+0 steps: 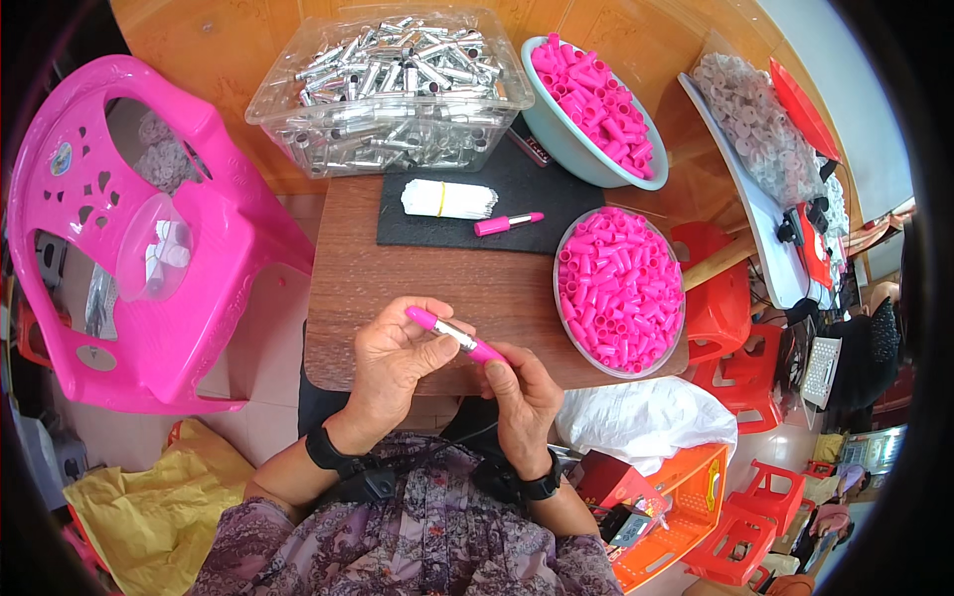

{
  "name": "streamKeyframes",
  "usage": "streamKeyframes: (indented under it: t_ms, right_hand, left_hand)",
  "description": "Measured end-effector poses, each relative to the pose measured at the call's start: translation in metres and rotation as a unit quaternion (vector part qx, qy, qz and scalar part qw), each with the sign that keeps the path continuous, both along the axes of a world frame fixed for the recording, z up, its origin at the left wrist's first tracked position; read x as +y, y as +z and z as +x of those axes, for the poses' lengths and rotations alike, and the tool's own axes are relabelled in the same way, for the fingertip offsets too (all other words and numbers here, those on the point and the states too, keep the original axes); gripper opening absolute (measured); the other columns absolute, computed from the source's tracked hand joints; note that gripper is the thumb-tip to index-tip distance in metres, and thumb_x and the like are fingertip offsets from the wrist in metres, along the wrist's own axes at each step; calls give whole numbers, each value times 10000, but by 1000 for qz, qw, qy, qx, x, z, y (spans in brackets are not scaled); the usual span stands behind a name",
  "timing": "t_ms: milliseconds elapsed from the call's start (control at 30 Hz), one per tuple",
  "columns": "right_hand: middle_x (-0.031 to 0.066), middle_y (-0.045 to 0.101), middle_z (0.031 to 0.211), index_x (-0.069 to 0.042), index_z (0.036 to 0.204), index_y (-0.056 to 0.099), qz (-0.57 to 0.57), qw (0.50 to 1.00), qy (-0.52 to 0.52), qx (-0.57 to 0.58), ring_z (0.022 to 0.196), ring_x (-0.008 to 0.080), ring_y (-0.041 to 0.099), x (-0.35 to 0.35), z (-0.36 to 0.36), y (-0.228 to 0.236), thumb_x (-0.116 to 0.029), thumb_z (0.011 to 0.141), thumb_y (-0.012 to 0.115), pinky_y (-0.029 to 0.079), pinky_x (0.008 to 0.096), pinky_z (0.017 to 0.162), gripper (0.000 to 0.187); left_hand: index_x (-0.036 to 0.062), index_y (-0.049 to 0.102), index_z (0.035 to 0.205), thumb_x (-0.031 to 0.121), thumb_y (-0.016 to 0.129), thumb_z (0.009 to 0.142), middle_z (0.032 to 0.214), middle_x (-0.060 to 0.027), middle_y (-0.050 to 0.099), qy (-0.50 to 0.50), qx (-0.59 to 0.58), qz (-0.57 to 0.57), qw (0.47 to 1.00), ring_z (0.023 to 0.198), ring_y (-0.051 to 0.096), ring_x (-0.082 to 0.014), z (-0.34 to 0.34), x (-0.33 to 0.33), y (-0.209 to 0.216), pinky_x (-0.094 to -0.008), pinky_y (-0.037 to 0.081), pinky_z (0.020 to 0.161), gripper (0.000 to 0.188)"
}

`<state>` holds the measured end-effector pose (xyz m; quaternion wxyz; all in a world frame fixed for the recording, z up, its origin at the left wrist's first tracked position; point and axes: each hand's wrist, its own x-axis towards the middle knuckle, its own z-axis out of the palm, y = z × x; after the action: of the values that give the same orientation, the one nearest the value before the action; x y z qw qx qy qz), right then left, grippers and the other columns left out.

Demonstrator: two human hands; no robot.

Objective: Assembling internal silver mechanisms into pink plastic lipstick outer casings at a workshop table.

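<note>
Above the near edge of the brown table, both my hands hold a lipstick-shaped pen (457,335) with pink ends and a silver middle. My left hand (386,360) pinches its upper part, the pink tip poking out past the fingers. Closed on the lower pink end is my right hand (523,395). A similar lipstick-shaped pen (509,223) lies on the black mat (417,230), below a bundle of thin white sticks (447,199) tied with a yellow band. To the right, close to my right hand, a round tub (558,328) is full of pink plastic caps (621,288).
At the back stand a clear bin (388,149) of silver tubes and a pale blue basin (542,119) of pink pieces. A pink chair (219,318) bearing a small bowl is on the left. Right of me are a white sack (646,422), an orange crate (686,497) and red stools (740,541).
</note>
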<state>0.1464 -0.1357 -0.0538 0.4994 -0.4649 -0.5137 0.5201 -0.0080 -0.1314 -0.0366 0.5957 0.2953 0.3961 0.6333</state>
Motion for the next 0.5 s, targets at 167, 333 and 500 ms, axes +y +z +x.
streamKeyframes:
  t_ms: [167,333,500]
  right_hand:
    - [41,590,838,31,1039,636,73,996,-29,-45,697,83,539,2,0,-5,-78,850,681,433,208,605,223]
    - [52,597,848,32,1018,642,153,982,-42,-101,692,95,551,3,0,0,-66,818,712,435,213,613,234]
    - [45,617,795,44,1034,626,-45,997,15,62,662,84,553,0,2,4,-106,900,628,460,208,596,201]
  left_hand:
    - [2,553,1047,41,681,828,957,-186,672,-4,1,-11,1000,887,646,-182,-1,-1,1,-252,512,774,257]
    - [0,548,1038,47,680,833,940,-186,673,-9,-9,-20,1000,882,646,-182,-2,0,-2,-255,512,773,248]
    - [1,547,1035,49,687,827,942,-187,671,-3,2,6,1000,881,646,-185,-1,-1,-3,-263,514,777,256]
